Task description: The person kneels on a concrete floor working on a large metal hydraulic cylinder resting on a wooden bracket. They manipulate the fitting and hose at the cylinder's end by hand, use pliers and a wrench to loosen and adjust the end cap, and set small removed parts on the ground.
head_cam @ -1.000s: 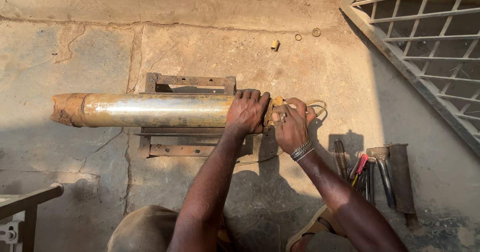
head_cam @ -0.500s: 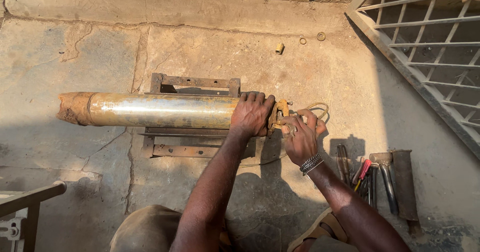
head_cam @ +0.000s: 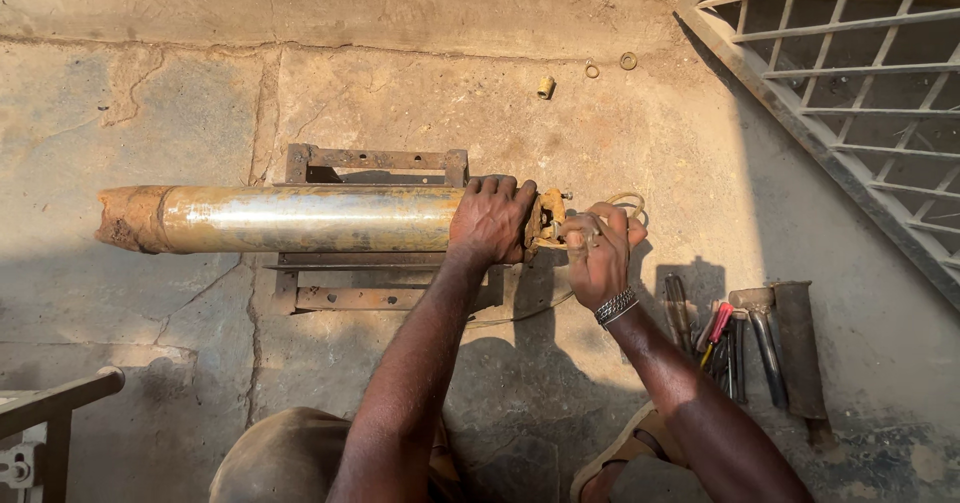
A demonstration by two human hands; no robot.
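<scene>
long metal cylinder (head_cam: 300, 219) laid on rusty frame (head_cam: 375, 160), left hand (head_cam: 490, 218) clamped round its end, right hand (head_cam: 597, 255) closed on wires (head_cam: 625, 203), tools (head_cam: 740, 338) on floor nearby

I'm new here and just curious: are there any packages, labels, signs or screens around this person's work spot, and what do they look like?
None can be seen: no package, label, sign or screen.
Long shiny metal cylinder with a rusty end: lies on a rusty steel frame on the concrete floor, unmarked.
Left hand: grips the cylinder's right end.
Right hand: at the rusty fitting beside it.
Hand tools: on the floor at right, no labels visible.
</scene>
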